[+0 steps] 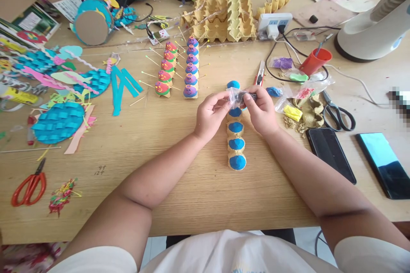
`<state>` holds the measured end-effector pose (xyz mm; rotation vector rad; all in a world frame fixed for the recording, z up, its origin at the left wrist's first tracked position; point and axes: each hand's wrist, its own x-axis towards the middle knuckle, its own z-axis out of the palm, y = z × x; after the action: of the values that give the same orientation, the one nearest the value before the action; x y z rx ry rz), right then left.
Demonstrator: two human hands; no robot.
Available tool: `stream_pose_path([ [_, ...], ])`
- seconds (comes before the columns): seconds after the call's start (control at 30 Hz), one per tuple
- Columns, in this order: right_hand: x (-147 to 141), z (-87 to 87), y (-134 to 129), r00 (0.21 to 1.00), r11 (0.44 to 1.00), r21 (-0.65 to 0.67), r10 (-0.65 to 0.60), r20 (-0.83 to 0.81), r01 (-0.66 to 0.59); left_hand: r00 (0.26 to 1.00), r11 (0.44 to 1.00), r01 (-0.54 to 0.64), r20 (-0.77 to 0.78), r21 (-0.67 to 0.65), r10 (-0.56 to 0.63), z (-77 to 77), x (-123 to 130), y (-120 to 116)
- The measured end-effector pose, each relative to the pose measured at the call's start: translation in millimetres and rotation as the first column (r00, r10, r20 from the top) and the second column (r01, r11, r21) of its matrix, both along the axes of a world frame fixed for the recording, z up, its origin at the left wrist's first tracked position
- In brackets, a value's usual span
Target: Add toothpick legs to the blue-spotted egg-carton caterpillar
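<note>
Between my two hands is a small clear plastic bag (236, 97) with a dark lump in it, perhaps modelling clay. My left hand (212, 113) pinches the bag's left end. Thumb and fingers of my right hand (261, 108) close round the dark part. Under them, on the table, lies an egg-carton strip (236, 153) with blue-topped bumps; the hands hide some of its upper part. Two finished-looking strips stand farther off to the left: a red and green one (165, 70) and a purple and blue one (191, 72), both with thin sticks poking out.
Right of my hands lie a utility knife (260, 72), yellow clay (292, 113), black scissors (338, 113), two phones (331, 153) and a red cup (315, 62). Egg cartons (218, 21) and a power strip (275, 21) sit behind. Woven blue paper crafts (59, 121) and orange-handled scissors (29, 187) are at left.
</note>
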<state>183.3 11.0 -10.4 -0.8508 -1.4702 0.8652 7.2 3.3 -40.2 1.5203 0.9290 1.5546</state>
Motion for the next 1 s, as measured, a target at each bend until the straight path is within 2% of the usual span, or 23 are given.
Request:
stream_pose_path([
  [0.1, -1.8, 2.7, -1.6, 0.998, 0.997, -0.071, 0.038, -0.051, -0.042, 0.998, 0.998, -0.014, -0.059, 0.069, 0.018, -1.1, -2.1, 2.5],
  [0.2, -2.5, 5.0, -4.2, 0.996, 0.991, -0.105, 0.076, -0.037, -0.079, 0.995, 0.989, 0.030, -0.096, 0.147, -0.016, -0.5, -3.9, 4.2],
  [0.43, -2.4, 7.2, -5.8, 0.995, 0.991, -0.100, 0.080, -0.055, -0.085, 0.997, 0.990, 0.034, -0.072, 0.139, -0.024, 2.0, -1.8, 1.9],
  [0.67, -4.9, 11.3, -9.9, 0.989, 0.985, -0.091, 0.144, -0.025, -0.146, 0.983, 0.975, -0.068, -0.151, 0.212, 0.102, 9.0, -4.1, -1.6],
  [0.87, -4.0, 10.2, -12.2, 0.994, 0.996, -0.001, 0.085, 0.065, -0.085, 0.967, 0.945, -0.134, -0.168, 0.298, 0.191, 14.3, -4.9, -3.1],
  [1.0, -5.4, 8.9, -13.3, 0.994, 0.997, -0.007, 0.082, 0.076, -0.082, 0.961, 0.937, -0.165, -0.165, 0.309, 0.223, 15.9, -4.2, -3.6],
])
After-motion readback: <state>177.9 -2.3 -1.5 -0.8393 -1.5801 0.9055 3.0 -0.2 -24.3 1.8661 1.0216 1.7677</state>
